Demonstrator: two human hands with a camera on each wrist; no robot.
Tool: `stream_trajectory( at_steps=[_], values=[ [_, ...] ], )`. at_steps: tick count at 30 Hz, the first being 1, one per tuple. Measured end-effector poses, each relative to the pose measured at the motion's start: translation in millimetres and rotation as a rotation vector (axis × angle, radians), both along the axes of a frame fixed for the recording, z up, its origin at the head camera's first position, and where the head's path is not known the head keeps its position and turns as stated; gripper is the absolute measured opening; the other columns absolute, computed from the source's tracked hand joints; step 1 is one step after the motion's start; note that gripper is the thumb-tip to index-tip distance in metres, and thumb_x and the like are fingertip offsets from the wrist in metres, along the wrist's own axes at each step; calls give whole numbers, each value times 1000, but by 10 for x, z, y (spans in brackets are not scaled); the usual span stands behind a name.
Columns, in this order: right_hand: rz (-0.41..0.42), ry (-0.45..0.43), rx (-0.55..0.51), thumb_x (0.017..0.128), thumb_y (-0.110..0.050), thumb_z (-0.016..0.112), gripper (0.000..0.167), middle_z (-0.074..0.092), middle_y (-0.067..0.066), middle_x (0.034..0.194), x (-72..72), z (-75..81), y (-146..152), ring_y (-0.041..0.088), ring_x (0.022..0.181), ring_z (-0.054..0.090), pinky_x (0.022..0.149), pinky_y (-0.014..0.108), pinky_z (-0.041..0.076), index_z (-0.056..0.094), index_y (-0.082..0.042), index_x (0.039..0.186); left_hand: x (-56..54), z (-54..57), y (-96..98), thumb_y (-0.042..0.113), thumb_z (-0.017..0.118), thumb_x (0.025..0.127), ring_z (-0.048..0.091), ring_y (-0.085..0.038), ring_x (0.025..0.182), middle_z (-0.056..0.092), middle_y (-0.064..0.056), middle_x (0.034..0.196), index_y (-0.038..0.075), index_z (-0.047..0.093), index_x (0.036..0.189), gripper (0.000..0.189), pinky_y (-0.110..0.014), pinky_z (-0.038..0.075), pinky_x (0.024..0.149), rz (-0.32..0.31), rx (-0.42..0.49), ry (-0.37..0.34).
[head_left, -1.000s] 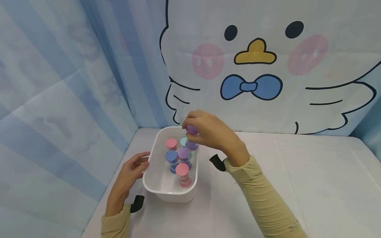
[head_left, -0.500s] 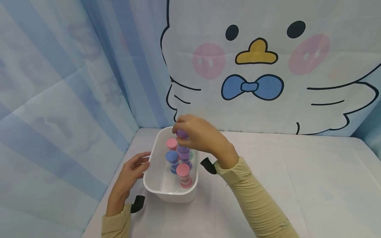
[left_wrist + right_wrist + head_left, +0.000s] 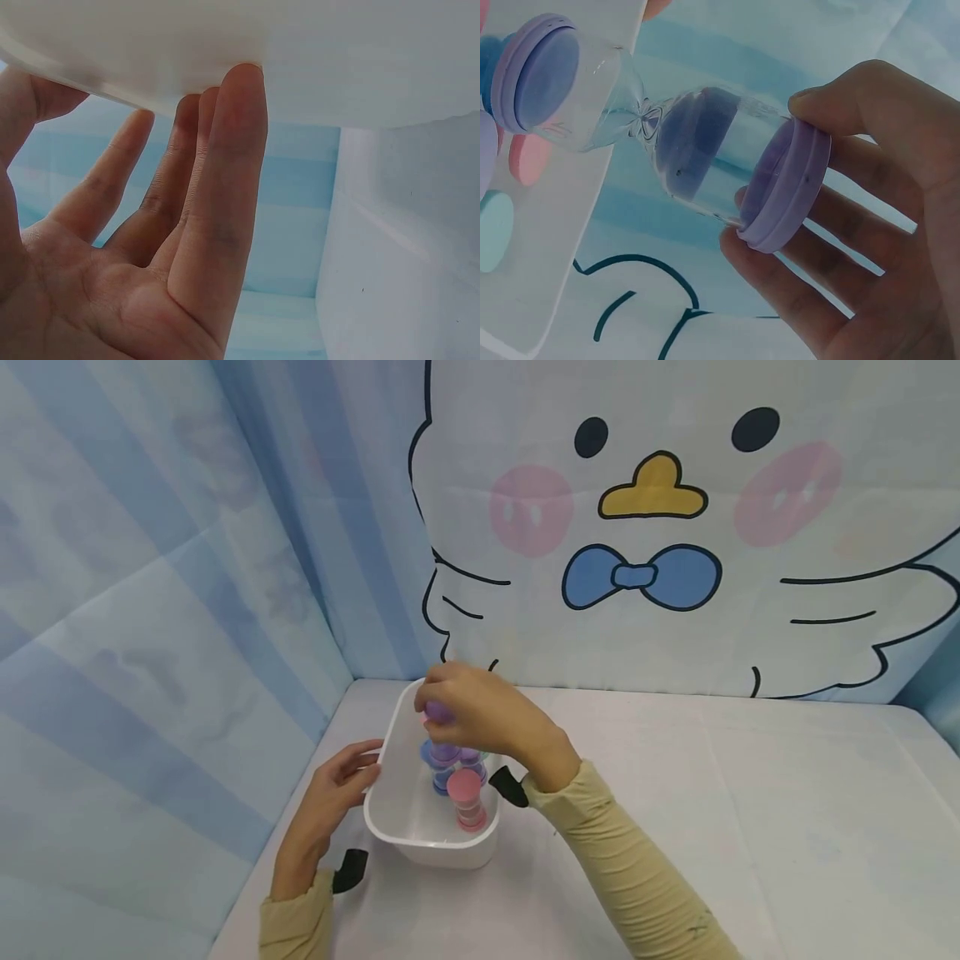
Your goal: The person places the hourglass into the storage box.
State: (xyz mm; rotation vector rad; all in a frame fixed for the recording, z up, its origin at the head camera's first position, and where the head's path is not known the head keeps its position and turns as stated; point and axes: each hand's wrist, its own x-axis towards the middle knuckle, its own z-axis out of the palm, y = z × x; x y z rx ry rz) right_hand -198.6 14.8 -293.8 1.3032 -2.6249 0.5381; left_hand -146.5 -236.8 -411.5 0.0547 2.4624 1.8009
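My right hand [image 3: 491,717] pinches a purple-capped hourglass [image 3: 784,191] by one end cap, between thumb and fingers. It holds the hourglass over the far half of a white plastic bin [image 3: 420,842]. Clear glass and purple sand show in the right wrist view. Inside the bin stand a pink hourglass [image 3: 467,799], a blue one [image 3: 442,780] partly covered, and another purple one [image 3: 474,763]. My left hand [image 3: 330,793] rests its fairly straight fingers against the bin's left side; in the left wrist view the fingertips [image 3: 244,90] touch the white wall.
More caps, one mint [image 3: 496,231] and one pink [image 3: 529,159], show in the bin in the right wrist view. A white-covered table [image 3: 675,810] extends to the right. Behind hangs a cloth with a cartoon face [image 3: 637,502]; a blue striped curtain [image 3: 172,652] closes the left.
My right hand has carried the purple hourglass leftward and slightly down, from the bin's far right side to above the blue hourglass. The left hand stays at the bin's side.
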Motion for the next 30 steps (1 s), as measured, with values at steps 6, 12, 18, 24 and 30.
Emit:
stream_trajectory(
  at_steps=[6,12,18,24,30],
  values=[
    [6,2,35,87,-19,71,18,67,-4,106,12,-32,-61,10,95,60,83,23,53,75,-17,104,-11,7,16,26,60,100,57,-40,122,55,-23,138,9,51,142,46,-49,55,92,0,-2,4],
    [33,-27,55,88,-19,70,18,68,-3,107,25,-47,-122,10,97,61,83,23,53,75,-16,105,-15,3,12,24,60,100,61,-32,118,56,-23,137,10,52,141,45,-45,56,90,-1,-4,6],
    [87,-39,45,87,-17,70,19,68,-2,105,9,-98,-187,10,97,61,88,23,52,75,-14,106,-3,12,13,28,61,100,61,-28,118,56,-20,137,10,51,142,47,-35,57,86,0,-7,7],
    [113,-32,72,86,-18,71,20,68,-2,105,17,-150,-235,10,97,62,89,23,51,75,-14,105,4,2,5,25,60,100,60,-34,120,56,-22,136,9,51,142,46,-35,57,85,3,-7,9],
    [124,-28,105,85,-19,73,20,69,-3,103,35,-182,-285,9,93,62,85,21,51,76,-15,104,13,-1,4,23,60,100,58,-36,122,55,-23,137,9,50,143,46,-35,57,86,5,-4,2]
  ],
)
